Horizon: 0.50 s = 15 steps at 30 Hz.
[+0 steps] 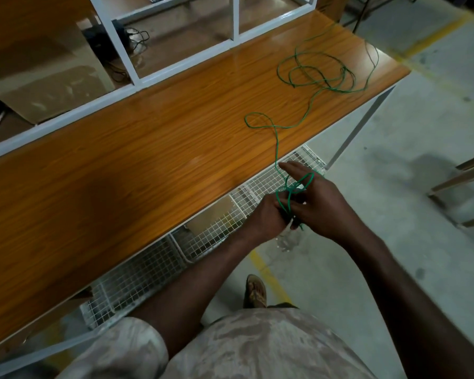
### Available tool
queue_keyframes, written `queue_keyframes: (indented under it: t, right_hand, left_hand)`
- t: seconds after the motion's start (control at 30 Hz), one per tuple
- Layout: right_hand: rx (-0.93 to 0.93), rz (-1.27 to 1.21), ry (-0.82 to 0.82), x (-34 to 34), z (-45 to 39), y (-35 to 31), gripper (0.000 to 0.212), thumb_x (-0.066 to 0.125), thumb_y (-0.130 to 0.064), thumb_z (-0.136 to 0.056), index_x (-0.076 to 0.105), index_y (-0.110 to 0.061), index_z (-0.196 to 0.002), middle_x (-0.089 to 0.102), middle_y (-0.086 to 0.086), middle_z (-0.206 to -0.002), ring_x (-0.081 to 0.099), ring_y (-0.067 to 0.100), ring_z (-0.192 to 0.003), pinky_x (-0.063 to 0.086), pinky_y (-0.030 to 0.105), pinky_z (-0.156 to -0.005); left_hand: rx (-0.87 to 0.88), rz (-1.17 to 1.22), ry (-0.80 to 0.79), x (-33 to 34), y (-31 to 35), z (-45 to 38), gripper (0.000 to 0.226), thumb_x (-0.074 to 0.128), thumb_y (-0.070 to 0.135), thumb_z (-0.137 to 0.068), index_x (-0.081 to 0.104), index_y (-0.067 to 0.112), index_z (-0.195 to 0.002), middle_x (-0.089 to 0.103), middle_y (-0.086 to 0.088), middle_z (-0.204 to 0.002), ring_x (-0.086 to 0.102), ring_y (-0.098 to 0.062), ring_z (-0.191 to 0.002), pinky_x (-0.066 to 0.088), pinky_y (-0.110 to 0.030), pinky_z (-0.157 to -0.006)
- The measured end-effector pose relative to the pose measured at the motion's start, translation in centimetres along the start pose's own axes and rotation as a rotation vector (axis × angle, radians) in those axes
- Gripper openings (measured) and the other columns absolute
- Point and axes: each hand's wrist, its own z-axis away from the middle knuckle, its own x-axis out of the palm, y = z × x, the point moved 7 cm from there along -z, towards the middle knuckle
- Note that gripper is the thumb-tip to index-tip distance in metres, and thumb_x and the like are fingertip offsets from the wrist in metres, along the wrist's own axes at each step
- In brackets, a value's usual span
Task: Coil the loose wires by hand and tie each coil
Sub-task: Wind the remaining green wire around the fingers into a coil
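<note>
I'd judge I am only at the start of this job. Working from the left: the table (121, 165) is a long glossy board with an orange wood grain, smooth enough to throw back the light, and its left stretch carries no wire at all. Under its near edge runs a white wire-mesh tray (153, 258), a fine square grid with a piece of cardboard lying on it.

Just off that near edge my left hand (267, 214) is curled round the first few turns of the green wire (276, 140), fingers closed on the bundle. My right hand (316, 199) is beside it and touching the same bundle; its forefinger points out straight toward the table while a loop of wire hangs over the other fingers. I cannot tell how firmly those fingers pinch it. A clear plastic bottle (288, 240) shows just below the hands, though who or what holds it is hidden.

From the hands the wire climbs onto the table, makes one small loop, then runs right to a loose tangle of several wide rings near the far right end. It is thin, round and springy-looking, and keeps its curves.

So, as I read it, a few turns are gathered, most of the length still lies slack, and nothing is tied yet.
</note>
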Motion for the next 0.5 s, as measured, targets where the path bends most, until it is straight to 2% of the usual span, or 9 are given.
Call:
queue_keyframes:
  t: [0.07, 0.1, 0.17, 0.23, 0.33, 0.37, 0.4, 0.47, 0.5]
  right_hand:
    - [0.03, 0.043, 0.038, -0.9, 0.1, 0.2, 0.08, 0.084, -0.018, -0.09, 0.047, -0.021, -0.161, 0.042, 0.005, -0.167, 0.061, 0.027, -0.135, 0.049, 0.034, -0.111]
    - [0.066, 0.032, 0.06, -1.3, 0.2, 0.7, 0.083, 0.087, -0.019, -0.088, 0.047, -0.021, -0.161, 0.042, 0.004, -0.167, 0.07, 0.023, -0.117, 0.051, 0.03, -0.1]
    - [0.114, -0.013, 0.113, -1.9, 0.6, 1.5, 0.089, 0.092, -0.027, -0.084, 0.048, -0.024, -0.16, 0.043, 0.0, -0.164, 0.072, 0.013, -0.085, 0.053, 0.026, -0.084]
    - [0.137, -0.071, 0.144, -2.0, 0.9, 2.3, 0.087, 0.094, -0.031, -0.082, 0.051, -0.028, -0.158, 0.047, -0.005, -0.162, 0.073, 0.012, -0.074, 0.056, 0.024, -0.076]
    - [0.14, -0.088, 0.122, -1.4, 0.9, 3.1, 0.078, 0.091, -0.034, -0.085, 0.054, -0.036, -0.154, 0.054, -0.011, -0.157, 0.068, 0.009, -0.079, 0.047, 0.007, -0.066]
    - [0.139, -0.116, 0.1, -1.2, 0.8, 3.2, 0.077, 0.091, -0.036, -0.085, 0.055, -0.039, -0.153, 0.055, -0.014, -0.156, 0.068, 0.009, -0.083, 0.048, 0.008, -0.067]
    - [0.126, -0.15, 0.077, -0.9, 0.7, 3.2, 0.077, 0.091, -0.036, -0.084, 0.055, -0.042, -0.151, 0.055, -0.018, -0.154, 0.07, 0.009, -0.089, 0.05, 0.01, -0.07]
    - [0.104, -0.231, 0.026, -0.3, 0.4, 3.3, 0.078, 0.092, -0.03, -0.084, 0.056, -0.044, -0.151, 0.055, -0.022, -0.152, 0.07, 0.006, -0.103, 0.055, 0.014, -0.075]
    - [0.116, -0.275, 0.001, -0.3, 0.3, 3.5, 0.078, 0.092, -0.024, -0.085, 0.056, -0.044, -0.151, 0.055, -0.024, -0.15, 0.071, 0.006, -0.101, 0.059, 0.019, -0.073]
  left_hand:
    - [0.049, 0.029, 0.06, -0.8, 1.2, -0.1, 0.048, 0.053, -0.003, -0.102, 0.071, 0.04, -0.092, 0.068, 0.026, -0.071, 0.063, 0.008, -0.069, 0.047, -0.014, -0.063]
    - [0.059, 0.04, 0.073, -1.2, 1.7, -0.1, 0.034, 0.053, 0.004, -0.108, 0.072, 0.031, -0.101, 0.07, 0.026, -0.075, 0.063, 0.01, -0.072, 0.046, -0.012, -0.065]
    - [0.062, 0.09, 0.081, -1.8, 2.2, 0.0, 0.025, 0.049, 0.021, -0.114, 0.074, 0.018, -0.108, 0.074, 0.022, -0.089, 0.067, 0.007, -0.086, 0.05, -0.016, -0.075]
    - [0.058, 0.088, 0.07, -2.6, 2.6, 0.4, 0.031, 0.049, 0.028, -0.113, 0.076, 0.013, -0.116, 0.077, 0.014, -0.1, 0.07, 0.001, -0.096, 0.051, -0.025, -0.085]
    - [0.035, 0.063, 0.015, -3.2, 2.4, 1.3, 0.029, 0.048, 0.021, -0.115, 0.073, 0.007, -0.111, 0.064, 0.011, -0.073, 0.062, 0.012, -0.075, 0.045, -0.015, -0.073]
    - [0.034, 0.053, 0.0, -3.5, 2.4, 1.6, 0.027, 0.046, 0.016, -0.115, 0.071, 0.008, -0.106, 0.059, 0.002, -0.075, 0.058, 0.015, -0.067, 0.041, -0.009, -0.068]
    - [0.048, 0.042, 0.002, -4.0, 2.7, 2.0, 0.027, 0.045, 0.014, -0.115, 0.069, 0.012, -0.104, 0.058, 0.002, -0.078, 0.055, 0.016, -0.063, 0.038, -0.005, -0.063]
    - [0.082, 0.014, 0.001, -4.8, 2.7, 2.4, 0.028, 0.045, 0.015, -0.115, 0.068, 0.021, -0.1, 0.056, 0.009, -0.067, 0.053, 0.014, -0.059, 0.035, -0.005, -0.06]
    - [0.089, -0.006, 0.007, -5.2, 2.8, 2.6, 0.028, 0.046, 0.015, -0.115, 0.068, 0.022, -0.099, 0.055, 0.009, -0.067, 0.053, 0.01, -0.059, 0.035, -0.005, -0.06]
